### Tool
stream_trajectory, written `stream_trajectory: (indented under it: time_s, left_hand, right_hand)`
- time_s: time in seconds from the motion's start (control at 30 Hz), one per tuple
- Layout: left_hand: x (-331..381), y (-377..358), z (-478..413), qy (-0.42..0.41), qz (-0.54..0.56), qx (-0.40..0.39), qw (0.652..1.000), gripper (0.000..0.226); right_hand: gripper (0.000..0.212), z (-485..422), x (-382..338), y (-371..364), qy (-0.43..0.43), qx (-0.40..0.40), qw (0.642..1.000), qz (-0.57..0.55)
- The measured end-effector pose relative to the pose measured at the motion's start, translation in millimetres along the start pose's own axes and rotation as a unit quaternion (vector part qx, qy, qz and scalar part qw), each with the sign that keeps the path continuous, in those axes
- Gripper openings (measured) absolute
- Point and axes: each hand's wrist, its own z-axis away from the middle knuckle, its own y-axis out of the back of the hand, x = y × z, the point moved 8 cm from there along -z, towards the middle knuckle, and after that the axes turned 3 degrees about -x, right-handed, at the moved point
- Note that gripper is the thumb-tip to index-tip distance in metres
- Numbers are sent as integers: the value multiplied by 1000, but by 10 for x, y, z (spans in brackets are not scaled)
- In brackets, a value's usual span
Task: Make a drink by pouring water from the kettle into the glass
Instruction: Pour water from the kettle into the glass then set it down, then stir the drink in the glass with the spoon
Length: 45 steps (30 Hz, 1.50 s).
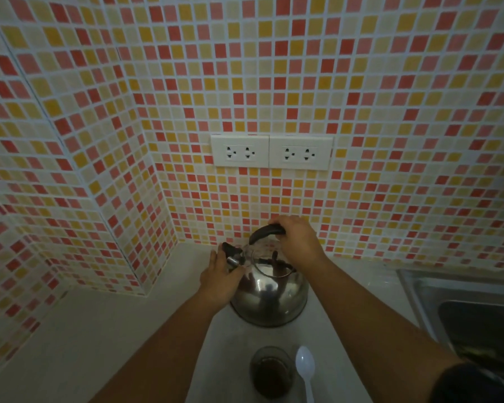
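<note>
The right hand [296, 239] is wrapped around the black handle [266, 231] on top of the kettle [269, 295], fingers curled over it. The left hand [220, 276] is pressed to the kettle's left side, fingers at the black-capped spout [232, 253]; I cannot tell whether it grips it or only touches. The steel kettle sits on the pale counter [99, 330], close to the tiled wall [274, 82] with its 2 white sockets [271, 152]. Nearer the person stands the glass [271, 372], something dark inside, with a white plastic spoon [305, 370] lying just to its right. A steel sink [463, 309] lies at the far right.
</note>
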Motion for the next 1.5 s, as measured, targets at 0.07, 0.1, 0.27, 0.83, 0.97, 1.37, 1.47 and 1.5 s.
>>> stream_trajectory:
  time_s: [0.07,0.1,0.27,0.83,0.97,1.37,1.47,1.5]
  left_hand:
    - [-11,0,-11,6,2,3,1000,88]
    - [-8,2,-13,7,1,3,1000,88]
    - [39,107,172,-31,68,43,996,84]
    - [-23,-511,1311,-27,217,-144,965,61]
    - [-176,-564,1448,-66,-23,-169,983,89]
    - [-238,-554,1484,-55,-91,-100,989,98]
    - [-246,-548,1496,-41,-85,-104,990,103]
    - [-239,-547,1500,-39,-84,-106,990,105]
  right_hand:
    - [41,4,13,-9,-8,-3,1000,1]
    - [43,12,11,-8,-10,-4,1000,-1]
    - [52,357,-19,218,7,79,993,83]
    - [32,2408,675,-591,-224,-228,931,174]
    - [27,2298,590,-218,-211,-123,962,120]
    - [28,1958,-382,86,-33,-265,927,263]
    - [37,1956,-459,-17,-36,-304,935,181]
    - [35,1928,-499,-19,-30,-292,945,141]
